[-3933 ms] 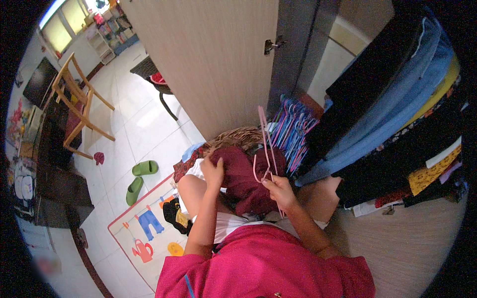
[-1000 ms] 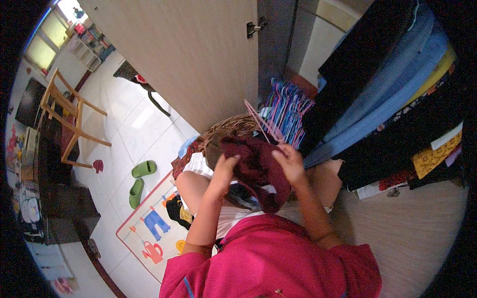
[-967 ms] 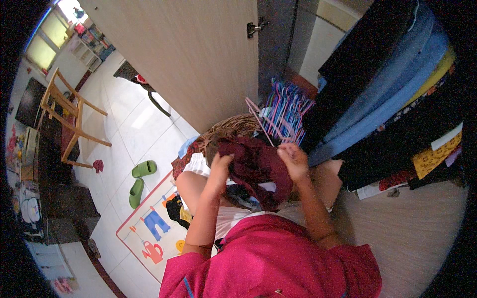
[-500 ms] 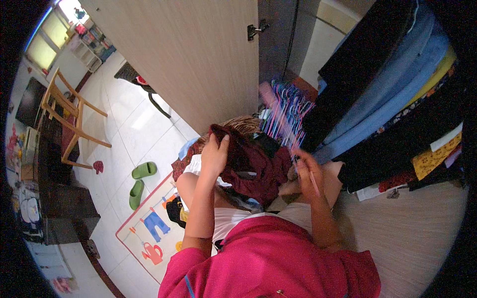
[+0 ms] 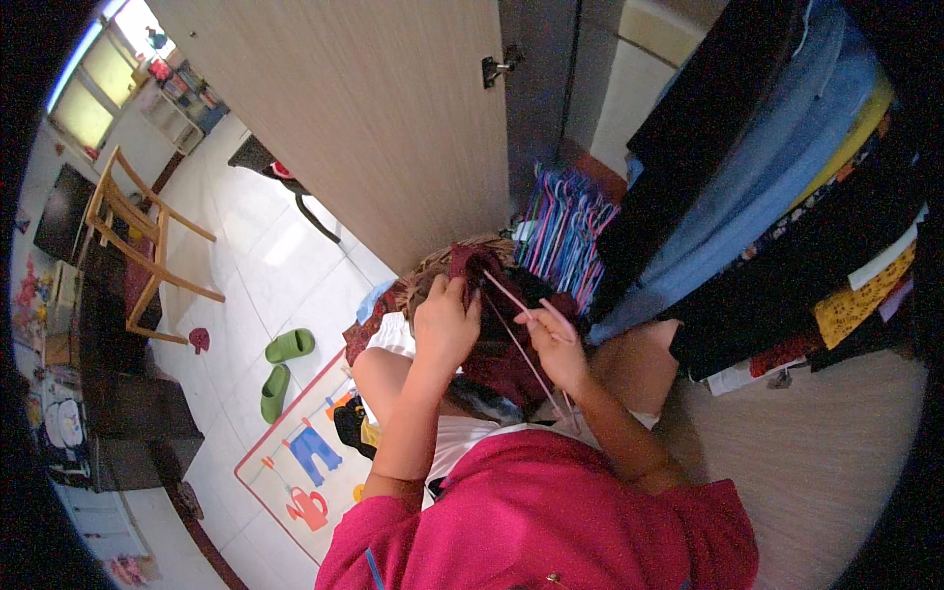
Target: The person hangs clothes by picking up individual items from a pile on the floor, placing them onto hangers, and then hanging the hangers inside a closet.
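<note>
A brown woven wicker basket (image 5: 425,267) sits behind the left hand (image 5: 447,326), whose fingers pinch the upper edge of a soft, dark maroon cloth garment (image 5: 497,372). The garment sags over the lap in loose, matte folds; keeping that edge taut should prevent bunching. A slim, pale pink, angular hanger (image 5: 505,292) slants from near those fingers to the right hand (image 5: 559,362), whose fingers grip it beside what looks like its curved hook. Its narrow frame is best guided gently, at a shallow angle, so its end doesn't snag the fabric.
</note>
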A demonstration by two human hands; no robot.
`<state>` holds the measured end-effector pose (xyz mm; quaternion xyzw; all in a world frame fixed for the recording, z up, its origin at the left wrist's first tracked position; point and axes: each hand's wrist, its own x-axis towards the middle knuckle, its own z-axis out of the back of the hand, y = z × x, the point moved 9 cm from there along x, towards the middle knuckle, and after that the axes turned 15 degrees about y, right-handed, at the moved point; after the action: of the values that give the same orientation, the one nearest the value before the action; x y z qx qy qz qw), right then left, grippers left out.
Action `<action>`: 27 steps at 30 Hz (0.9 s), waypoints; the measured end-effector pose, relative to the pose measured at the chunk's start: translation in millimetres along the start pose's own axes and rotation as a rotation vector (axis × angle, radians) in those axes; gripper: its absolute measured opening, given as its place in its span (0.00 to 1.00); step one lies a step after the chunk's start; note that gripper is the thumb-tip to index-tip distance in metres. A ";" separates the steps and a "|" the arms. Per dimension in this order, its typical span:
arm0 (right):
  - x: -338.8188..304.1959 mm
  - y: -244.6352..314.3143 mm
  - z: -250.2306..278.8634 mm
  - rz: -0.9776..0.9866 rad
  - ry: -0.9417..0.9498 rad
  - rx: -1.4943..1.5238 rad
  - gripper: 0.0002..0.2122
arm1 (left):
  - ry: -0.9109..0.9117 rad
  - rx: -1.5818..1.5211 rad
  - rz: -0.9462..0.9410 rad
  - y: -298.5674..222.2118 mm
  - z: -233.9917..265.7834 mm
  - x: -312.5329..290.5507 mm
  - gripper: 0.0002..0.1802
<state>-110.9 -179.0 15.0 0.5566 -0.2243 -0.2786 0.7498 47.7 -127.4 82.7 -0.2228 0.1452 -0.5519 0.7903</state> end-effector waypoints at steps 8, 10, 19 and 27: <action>-3.3 69.9 49.4 0.153 -0.070 0.841 0.10 | -0.328 -0.086 0.129 40.4 38.6 -20.3 0.27; 0.4 98.6 63.2 0.189 -0.084 0.887 0.11 | -0.343 -0.069 0.145 46.0 30.1 -23.6 0.27; 76.4 129.8 108.9 0.378 -0.293 1.121 0.07 | -0.392 -0.206 0.212 28.4 23.0 -31.1 0.27; 108.6 105.8 84.2 0.205 -0.403 0.766 0.05 | 0.008 -0.516 0.085 -14.7 23.1 -34.4 0.19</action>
<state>-66.7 -287.4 142.9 0.7037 -0.5073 -0.2024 0.4544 34.8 -95.0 109.5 -0.4085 0.2935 -0.4637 0.7294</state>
